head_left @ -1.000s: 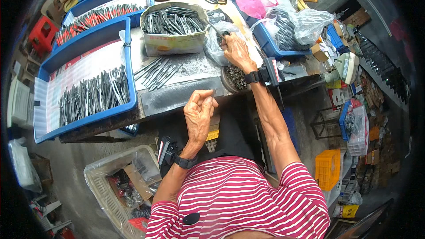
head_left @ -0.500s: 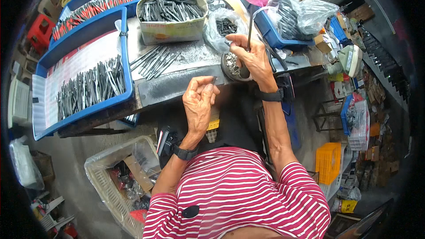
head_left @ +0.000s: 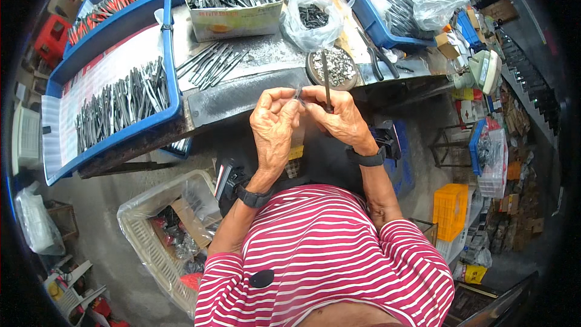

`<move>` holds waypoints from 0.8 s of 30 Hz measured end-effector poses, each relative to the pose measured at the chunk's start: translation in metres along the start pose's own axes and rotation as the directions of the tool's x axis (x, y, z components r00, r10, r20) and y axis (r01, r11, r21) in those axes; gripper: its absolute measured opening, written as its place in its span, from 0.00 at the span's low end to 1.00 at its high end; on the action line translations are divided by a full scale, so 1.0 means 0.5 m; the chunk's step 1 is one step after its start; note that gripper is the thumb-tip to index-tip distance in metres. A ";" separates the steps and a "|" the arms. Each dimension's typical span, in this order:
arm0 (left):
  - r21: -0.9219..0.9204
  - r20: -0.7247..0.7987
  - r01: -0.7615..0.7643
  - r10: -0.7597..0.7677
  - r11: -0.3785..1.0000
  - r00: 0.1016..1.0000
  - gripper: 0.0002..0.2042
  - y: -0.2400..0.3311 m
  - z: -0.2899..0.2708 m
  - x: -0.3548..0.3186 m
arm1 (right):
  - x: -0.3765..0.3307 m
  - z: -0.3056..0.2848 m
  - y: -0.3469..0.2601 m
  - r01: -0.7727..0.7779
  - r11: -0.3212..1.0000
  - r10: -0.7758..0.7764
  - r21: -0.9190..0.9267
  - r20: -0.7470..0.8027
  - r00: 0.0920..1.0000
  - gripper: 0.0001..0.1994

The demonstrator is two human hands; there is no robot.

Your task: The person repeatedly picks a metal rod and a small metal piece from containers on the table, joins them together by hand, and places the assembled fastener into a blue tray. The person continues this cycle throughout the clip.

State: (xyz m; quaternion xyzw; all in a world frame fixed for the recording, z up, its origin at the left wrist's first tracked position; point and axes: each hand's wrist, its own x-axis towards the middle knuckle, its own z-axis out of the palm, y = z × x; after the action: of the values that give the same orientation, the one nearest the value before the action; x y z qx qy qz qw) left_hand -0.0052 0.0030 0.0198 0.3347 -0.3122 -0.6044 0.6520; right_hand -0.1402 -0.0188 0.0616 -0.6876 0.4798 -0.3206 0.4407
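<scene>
My left hand (head_left: 273,126) is closed, with thumb and fingertips pinching a small dark piece (head_left: 298,93) just in front of the bench edge. Against it come the thumb and forefinger of my right hand (head_left: 340,117), touching the same spot. A thin dark rod (head_left: 325,72) stands up out of my right hand, gripped by the curled fingers. Right behind the hands, a round dish (head_left: 310,77) holds many small silvery bits. Slim dark metal pieces (head_left: 212,63) lie in a loose pile on the bench. The exact shape of the pinched piece is too small to tell.
A blue tray (head_left: 176,100) of slim dark pieces sits at the left. Behind are a full carton (head_left: 236,24) and a plastic bag (head_left: 331,35) of dark bits. Pliers (head_left: 376,63) lie right of the dish. A pale crate (head_left: 138,239) stands below left.
My right hand has come down and left from above the dish to meet my left hand, still holding the rod. The dish is now uncovered. My left hand has shifted slightly.
</scene>
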 end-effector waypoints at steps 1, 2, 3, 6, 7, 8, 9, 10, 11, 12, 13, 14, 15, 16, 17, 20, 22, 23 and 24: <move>0.003 0.001 0.005 -0.005 1.000 1.000 0.08 -0.002 0.000 -0.001 | -0.002 0.000 0.001 0.012 1.000 -0.012 -0.008 -0.008 1.000 0.12; 0.006 0.003 0.010 -0.010 1.000 1.000 0.08 -0.003 -0.001 -0.002 | -0.003 -0.001 0.002 0.024 1.000 -0.024 -0.016 -0.016 1.000 0.11; 0.010 0.004 0.015 -0.015 1.000 1.000 0.08 -0.005 -0.002 -0.003 | -0.004 -0.002 0.003 0.036 0.999 -0.036 -0.024 -0.023 0.999 0.11; -0.014 0.023 0.044 -0.043 0.999 0.999 0.10 -0.007 -0.004 -0.004 | -0.005 -0.005 0.007 -0.072 0.974 0.073 0.216 0.004 0.997 0.09; -0.028 0.033 0.031 -0.030 0.999 0.999 0.10 -0.007 -0.004 -0.006 | -0.004 -0.005 0.009 -0.062 0.974 0.070 0.220 -0.027 0.997 0.08; -0.036 0.037 0.033 -0.031 0.999 0.999 0.10 -0.007 -0.003 -0.008 | -0.002 -0.005 0.010 -0.053 0.973 0.067 0.224 -0.059 0.996 0.08; -0.044 0.041 0.035 -0.034 0.998 0.999 0.10 -0.007 -0.003 -0.011 | -0.001 -0.005 0.012 -0.089 0.974 0.112 0.209 -0.100 0.989 0.07; -0.023 0.035 0.045 -0.045 0.999 0.998 0.10 -0.006 -0.002 -0.012 | -0.001 -0.005 0.013 -0.044 0.955 0.085 0.292 -0.129 0.988 0.05; -0.003 0.029 0.056 -0.056 0.998 0.998 0.10 -0.005 -0.001 -0.014 | 0.000 -0.004 0.014 -0.041 0.932 0.097 0.359 -0.139 0.985 0.05; 0.017 0.023 0.067 -0.067 0.998 0.997 0.10 -0.005 -0.001 -0.016 | 0.001 -0.004 0.014 -0.037 0.905 0.110 0.425 -0.148 0.983 0.05; 0.022 0.025 0.070 -0.071 0.997 0.997 0.10 -0.004 0.000 -0.018 | 0.003 -0.003 0.015 -0.031 0.872 0.122 0.488 -0.156 0.980 0.05; 0.029 0.027 0.074 -0.074 0.997 0.997 0.09 -0.004 0.002 -0.021 | 0.004 -0.003 0.015 0.000 0.857 0.106 0.516 -0.176 0.979 0.04; 0.035 0.029 0.077 -0.078 0.996 0.997 0.09 -0.004 0.003 -0.023 | 0.007 -0.001 0.015 0.020 0.837 0.105 0.547 -0.196 0.975 0.04; 0.038 0.028 0.071 -0.072 0.997 0.997 0.09 -0.005 0.004 -0.024 | 0.008 0.001 0.016 0.040 0.816 0.105 0.576 -0.216 0.971 0.04; 0.041 0.027 0.066 -0.067 0.997 0.997 0.09 -0.005 0.004 -0.025 | 0.010 0.003 0.016 0.060 0.794 0.103 0.605 -0.232 0.967 0.04; 0.079 0.025 0.056 -0.058 0.995 0.998 0.08 -0.006 0.005 -0.026 | 0.013 0.006 0.017 0.053 0.799 0.117 0.599 -0.242 0.963 0.04; 0.105 0.025 0.052 -0.055 0.993 0.998 0.08 -0.007 0.004 -0.026 | 0.013 0.007 0.018 0.059 0.778 0.126 0.626 -0.246 0.961 0.04; 0.113 0.026 0.051 -0.054 0.992 0.998 0.08 -0.007 0.004 -0.026 | 0.013 0.009 0.019 0.071 0.758 0.126 0.648 -0.254 0.959 0.04; 0.121 0.025 0.051 -0.055 0.991 0.998 0.08 -0.007 0.004 -0.026 | 0.012 0.009 0.019 0.081 0.739 0.126 0.669 -0.255 0.959 0.04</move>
State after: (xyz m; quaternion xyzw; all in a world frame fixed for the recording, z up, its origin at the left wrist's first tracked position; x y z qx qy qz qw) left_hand -0.0102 0.0159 0.0180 0.3728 -0.3483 -0.6064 0.6099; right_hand -0.1377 -0.0247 0.0510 -0.4229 0.3978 -0.5615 0.5896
